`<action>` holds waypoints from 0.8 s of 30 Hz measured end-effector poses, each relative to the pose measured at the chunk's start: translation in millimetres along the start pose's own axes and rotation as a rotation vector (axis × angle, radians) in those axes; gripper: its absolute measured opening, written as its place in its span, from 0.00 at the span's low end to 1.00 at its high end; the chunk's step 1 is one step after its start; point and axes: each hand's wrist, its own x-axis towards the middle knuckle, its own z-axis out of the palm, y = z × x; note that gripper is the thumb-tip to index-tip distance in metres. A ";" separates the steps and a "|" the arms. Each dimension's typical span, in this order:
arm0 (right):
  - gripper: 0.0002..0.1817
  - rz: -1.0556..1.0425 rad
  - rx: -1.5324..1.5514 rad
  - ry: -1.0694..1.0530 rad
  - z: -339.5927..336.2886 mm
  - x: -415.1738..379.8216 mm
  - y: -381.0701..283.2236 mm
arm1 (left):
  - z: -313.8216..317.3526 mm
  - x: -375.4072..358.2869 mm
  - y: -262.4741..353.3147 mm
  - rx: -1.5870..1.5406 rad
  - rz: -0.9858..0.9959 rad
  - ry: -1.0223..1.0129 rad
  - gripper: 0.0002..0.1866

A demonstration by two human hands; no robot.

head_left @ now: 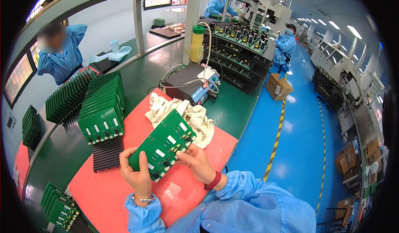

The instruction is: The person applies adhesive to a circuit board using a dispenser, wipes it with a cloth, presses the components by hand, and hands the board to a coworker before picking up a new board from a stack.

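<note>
A green circuit board (160, 139) with white labels and small parts along its lower edge is held tilted above the red mat (166, 199). My left hand (138, 170) grips its left end, thumb on the face and fingers behind. At the lower right edge, my right hand (198, 163) has its thumb and fingers on the board beside the yellow-and-black components. A crumpled cream cloth (199, 122) lies just behind the board. To the left, a row of similar green boards (102, 108) stands upright in a black slotted rack (108, 154).
More boards (60, 208) stand at lower left. Behind the mat are a blue-fronted device (201, 92) and a green-capped bottle (197, 45). A black shelf (237, 62) holds component-filled boards. A person (62, 54) stands across the bench; others work farther back. A cardboard box (278, 86) sits on the blue floor.
</note>
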 end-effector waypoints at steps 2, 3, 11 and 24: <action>0.17 0.013 0.001 -0.001 -0.8 0.8 0.4 | 0.2 0.5 -0.3 0.008 0.000 0.001 0.08; 0.17 0.017 0.005 0.003 -0.3 0.8 0.1 | 0.5 0.9 -0.9 0.013 0.004 0.003 0.08; 0.15 -0.097 -0.060 0.015 2.3 -0.3 -6.7 | -0.8 -1.7 -4.3 -0.019 -0.031 -0.007 0.08; 0.17 -0.141 -0.087 0.004 -1.3 0.3 -13.7 | 2.4 -6.4 -0.9 -0.040 -0.018 -0.011 0.09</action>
